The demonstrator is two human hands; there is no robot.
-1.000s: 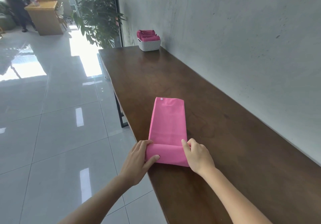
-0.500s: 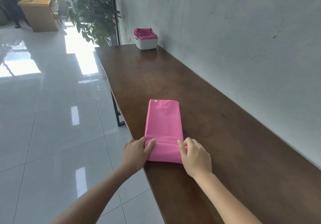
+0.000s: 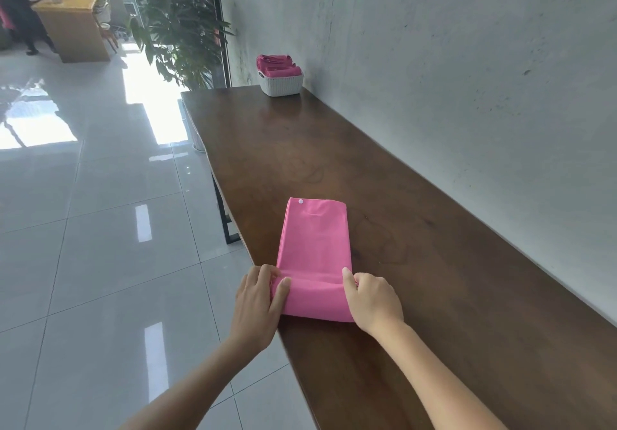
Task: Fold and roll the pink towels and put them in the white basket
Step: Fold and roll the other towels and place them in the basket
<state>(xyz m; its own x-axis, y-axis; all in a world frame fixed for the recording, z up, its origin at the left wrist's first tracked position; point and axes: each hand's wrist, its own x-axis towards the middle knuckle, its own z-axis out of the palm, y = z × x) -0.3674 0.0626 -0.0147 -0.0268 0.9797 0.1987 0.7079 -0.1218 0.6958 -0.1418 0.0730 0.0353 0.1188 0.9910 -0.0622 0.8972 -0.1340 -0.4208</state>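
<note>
Rolled a little farther up since a second ago: less flat length of pink towel (image 3: 315,246) left beyond the roll, both hands farther along the bench (image 3: 434,262). Left hand (image 3: 258,299) curled round the roll's left end, thumb laid on top, fingers (image 3: 267,271) tucked at the roll's far side. Right hand (image 3: 374,299) curled round the right end, thumb pressed at the roll's edge. Lying near the bench's front edge, flat part stretched away from the hands, small white dot at its far left corner. Standing well apart at the bench's far end against the wall: white basket (image 3: 282,84), pink towels already inside. Beyond that, a leafy plant (image 3: 180,29) on the tiled floor (image 3: 100,229).
</note>
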